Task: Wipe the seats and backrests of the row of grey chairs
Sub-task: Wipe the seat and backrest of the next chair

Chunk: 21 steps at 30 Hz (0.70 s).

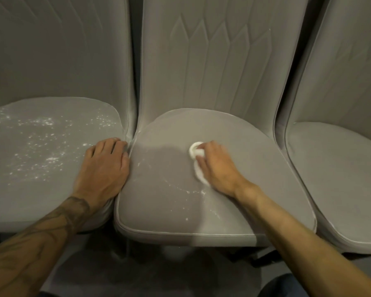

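A person was midway through wiping the middle seat (255,179) of three grey chairs.
Near its front edge, thin white streaks (189,190) remained. The right hand (217,168) curled around a wadded white cloth (196,154), pressing it on the seat's centre. The left hand (103,166) lay flat, fingers relaxed, on the speckled, seemingly unwiped left seat (41,146). The next move likely called for sweeping back over the near streaks, then up the far quilted backrest (212,61).
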Each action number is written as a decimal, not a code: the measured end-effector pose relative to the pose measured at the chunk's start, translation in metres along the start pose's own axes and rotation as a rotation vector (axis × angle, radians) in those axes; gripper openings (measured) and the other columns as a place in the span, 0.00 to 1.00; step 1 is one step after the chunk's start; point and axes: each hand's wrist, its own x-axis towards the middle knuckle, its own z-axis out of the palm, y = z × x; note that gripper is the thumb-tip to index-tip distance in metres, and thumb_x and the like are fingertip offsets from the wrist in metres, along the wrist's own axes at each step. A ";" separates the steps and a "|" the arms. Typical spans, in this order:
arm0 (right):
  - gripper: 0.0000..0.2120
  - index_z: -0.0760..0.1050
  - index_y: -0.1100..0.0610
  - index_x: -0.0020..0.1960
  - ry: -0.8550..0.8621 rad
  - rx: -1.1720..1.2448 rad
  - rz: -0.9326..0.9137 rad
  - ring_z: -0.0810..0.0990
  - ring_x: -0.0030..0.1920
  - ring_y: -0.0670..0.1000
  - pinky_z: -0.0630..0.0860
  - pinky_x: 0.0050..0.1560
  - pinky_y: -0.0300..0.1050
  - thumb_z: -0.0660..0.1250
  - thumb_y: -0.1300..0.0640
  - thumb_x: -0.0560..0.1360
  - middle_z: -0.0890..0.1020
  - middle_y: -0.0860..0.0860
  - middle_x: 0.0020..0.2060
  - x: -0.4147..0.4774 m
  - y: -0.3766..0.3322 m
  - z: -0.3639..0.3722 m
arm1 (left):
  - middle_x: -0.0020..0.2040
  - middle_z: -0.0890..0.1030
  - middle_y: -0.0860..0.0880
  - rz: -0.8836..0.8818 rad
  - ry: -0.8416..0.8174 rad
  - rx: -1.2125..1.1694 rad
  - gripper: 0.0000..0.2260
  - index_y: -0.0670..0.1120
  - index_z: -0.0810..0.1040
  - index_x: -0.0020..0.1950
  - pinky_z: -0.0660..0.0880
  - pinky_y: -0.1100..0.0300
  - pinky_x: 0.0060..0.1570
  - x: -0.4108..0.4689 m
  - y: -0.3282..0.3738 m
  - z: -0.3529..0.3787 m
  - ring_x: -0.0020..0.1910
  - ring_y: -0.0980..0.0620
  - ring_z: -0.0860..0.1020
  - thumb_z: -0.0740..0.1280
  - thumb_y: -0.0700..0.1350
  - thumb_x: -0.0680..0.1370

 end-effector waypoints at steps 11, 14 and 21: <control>0.11 0.74 0.63 0.59 -0.020 -0.143 0.150 0.73 0.53 0.63 0.66 0.57 0.54 0.57 0.59 0.83 0.77 0.62 0.53 -0.011 0.008 -0.017 | 0.64 0.77 0.42 -0.016 0.006 0.003 0.18 0.43 0.75 0.65 0.71 0.42 0.62 0.000 0.001 -0.001 0.60 0.39 0.76 0.51 0.50 0.84; 0.04 0.73 0.58 0.55 0.028 0.060 -0.033 0.71 0.46 0.56 0.67 0.51 0.50 0.61 0.61 0.81 0.76 0.57 0.48 -0.035 -0.044 -0.005 | 0.64 0.77 0.42 -0.010 0.010 0.005 0.18 0.43 0.75 0.65 0.70 0.42 0.62 0.000 0.002 -0.002 0.61 0.39 0.76 0.51 0.49 0.84; 0.12 0.74 0.62 0.58 -0.082 -0.163 0.129 0.73 0.50 0.61 0.69 0.55 0.57 0.55 0.58 0.85 0.76 0.59 0.51 -0.042 -0.017 -0.025 | 0.64 0.78 0.41 -0.012 0.004 0.015 0.19 0.43 0.75 0.66 0.70 0.43 0.61 -0.001 0.002 -0.004 0.61 0.39 0.76 0.52 0.49 0.84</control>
